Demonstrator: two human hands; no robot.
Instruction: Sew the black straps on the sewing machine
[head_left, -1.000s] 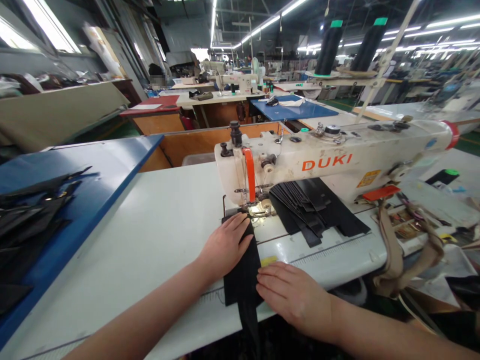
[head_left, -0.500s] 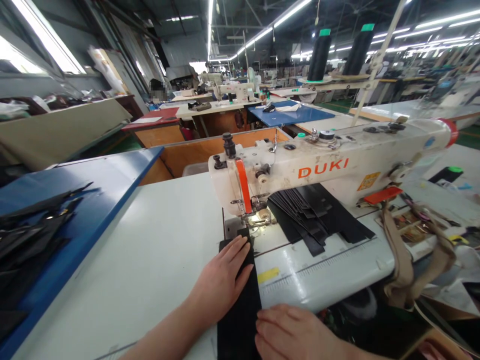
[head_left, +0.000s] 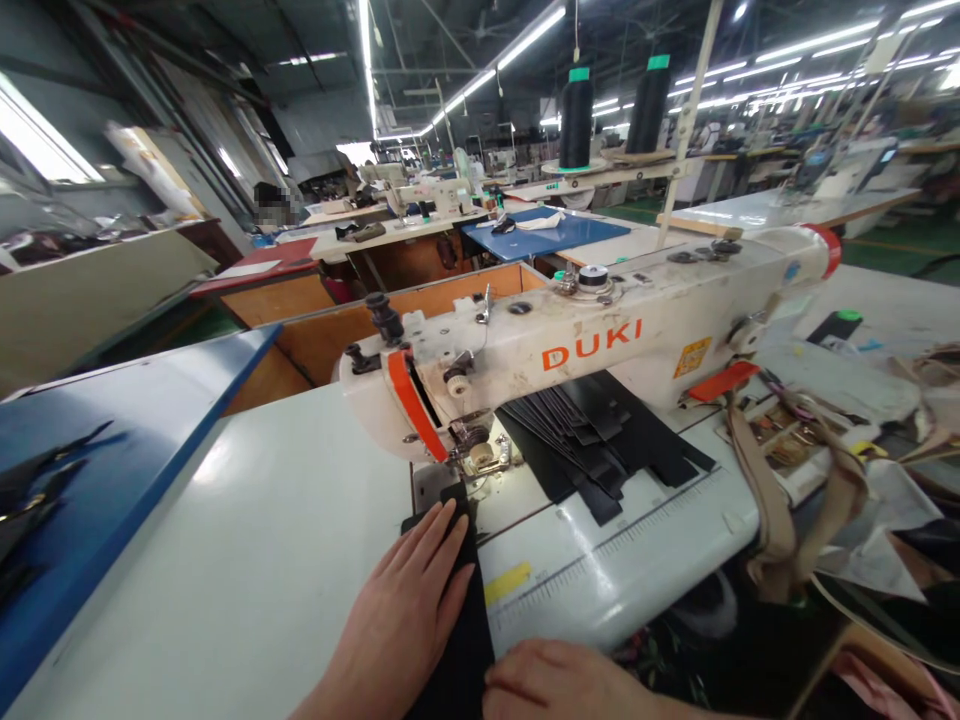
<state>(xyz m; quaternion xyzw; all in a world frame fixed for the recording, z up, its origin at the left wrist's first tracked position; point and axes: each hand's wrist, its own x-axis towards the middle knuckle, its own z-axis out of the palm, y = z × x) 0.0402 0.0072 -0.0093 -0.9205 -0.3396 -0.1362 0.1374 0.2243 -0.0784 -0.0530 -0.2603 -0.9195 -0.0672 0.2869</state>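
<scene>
My left hand (head_left: 401, 610) lies flat on a long black fabric strip (head_left: 466, 660), pressing it to the white sewing table. The strip's far end reaches the needle plate, just before the presser foot (head_left: 472, 450) of a cream DUKI sewing machine (head_left: 592, 345). My right hand (head_left: 555, 685) rests at the strip's right edge, partly cut off by the bottom of the picture. The strip's near end runs out of view. Behind the foot, a stack of black strips (head_left: 592, 440) lies on the table under the machine arm.
A blue-topped table (head_left: 97, 470) with black pieces on it stands to the left. Tan straps (head_left: 787, 500) hang from the table's right side. Two black thread cones (head_left: 576, 120) stand above the machine. Further sewing stations and a person (head_left: 270, 205) stand beyond.
The view has turned and tipped, so the machine sits further left. Both hands now lie lower in the picture, the right one most, and stay on or beside the strip.
</scene>
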